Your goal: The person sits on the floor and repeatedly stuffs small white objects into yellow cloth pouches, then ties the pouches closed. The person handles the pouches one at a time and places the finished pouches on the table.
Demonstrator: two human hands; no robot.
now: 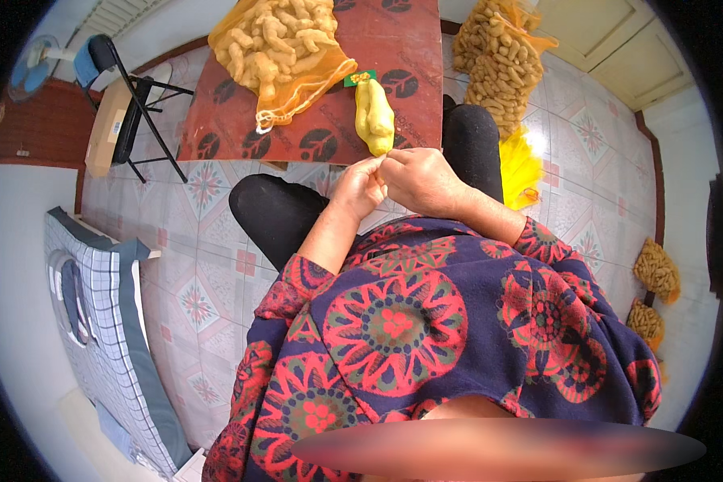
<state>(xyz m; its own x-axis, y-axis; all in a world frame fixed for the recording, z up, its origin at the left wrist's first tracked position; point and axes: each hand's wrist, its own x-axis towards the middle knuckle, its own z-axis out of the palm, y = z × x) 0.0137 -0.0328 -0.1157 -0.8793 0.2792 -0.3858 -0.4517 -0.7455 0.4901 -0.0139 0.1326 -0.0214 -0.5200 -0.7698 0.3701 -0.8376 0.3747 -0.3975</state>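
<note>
A small yellow mesh bag (375, 117) packed with pale ginger roots lies at the front edge of the reddish-brown board table (313, 129). A green printed tag (359, 78) is at its far end. At the bag's near end, the fingertips of my left hand (359, 188) and my right hand (420, 179) meet and pinch the gathered mesh. My fingers hide most of that end. Left of the small bag, a large orange mesh sack (277, 48) of ginger rests on the table, its white drawstring (266, 120) hanging toward me.
Right of my leg, another filled orange mesh sack (497, 66) stands on the tiled floor beside a bundle of yellow mesh netting (520, 169). A folding chair (138, 105) is at the left, near a bed (111, 313). Small filled mesh bags (657, 271) sit along the right wall.
</note>
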